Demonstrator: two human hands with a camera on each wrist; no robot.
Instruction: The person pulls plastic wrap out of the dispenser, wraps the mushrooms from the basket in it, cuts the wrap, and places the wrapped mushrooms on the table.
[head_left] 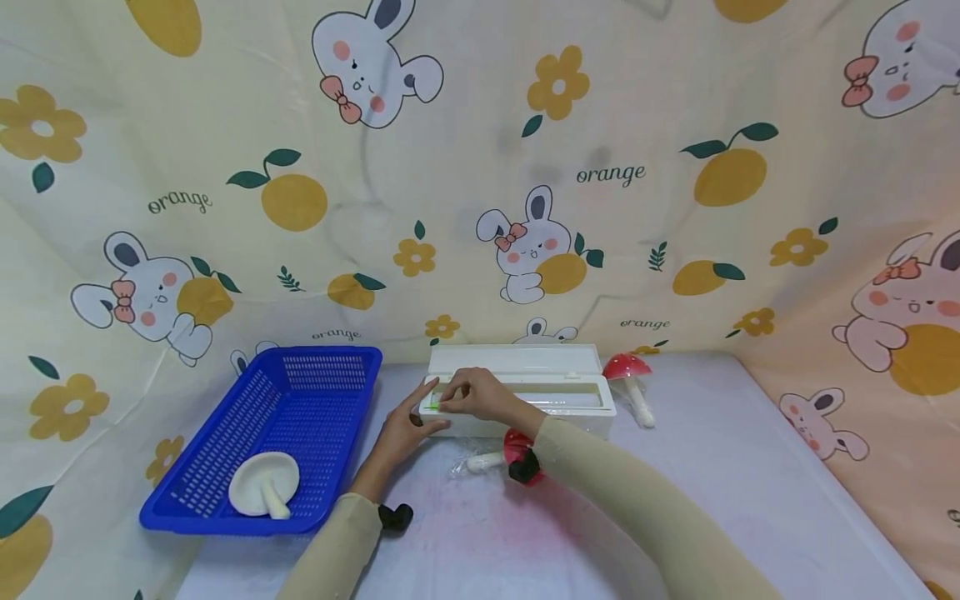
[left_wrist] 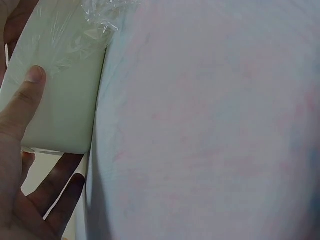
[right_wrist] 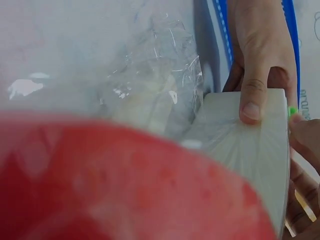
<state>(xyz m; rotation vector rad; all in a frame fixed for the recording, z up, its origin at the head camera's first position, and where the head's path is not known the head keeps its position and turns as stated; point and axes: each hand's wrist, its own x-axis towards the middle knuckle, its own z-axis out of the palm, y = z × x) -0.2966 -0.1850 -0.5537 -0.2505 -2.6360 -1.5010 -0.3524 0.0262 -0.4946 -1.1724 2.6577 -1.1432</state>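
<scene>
A white cling film dispenser [head_left: 585, 423] stands on the table with its lid [head_left: 513, 358] raised. My left hand [head_left: 401, 429] grips its left end, thumb [left_wrist: 30, 95] on the front face and the other fingers around the end. My right hand [head_left: 480, 393] pinches the small green cutter slider [head_left: 433, 407] at the left of the dispenser's top edge. Clear film [right_wrist: 175, 55] hangs over the front and spreads, crumpled, over a red-capped toy mushroom [head_left: 483, 461] lying below the right wrist. Up close, its red cap [right_wrist: 125, 185] fills the lower right wrist view.
A blue plastic basket [head_left: 157, 508] at the left holds a white toy mushroom [head_left: 262, 482]. Another red-capped mushroom [head_left: 628, 367] leans beside the dispenser's right end. A patterned cloth [head_left: 465, 208] hangs behind the white-covered table [head_left: 675, 467].
</scene>
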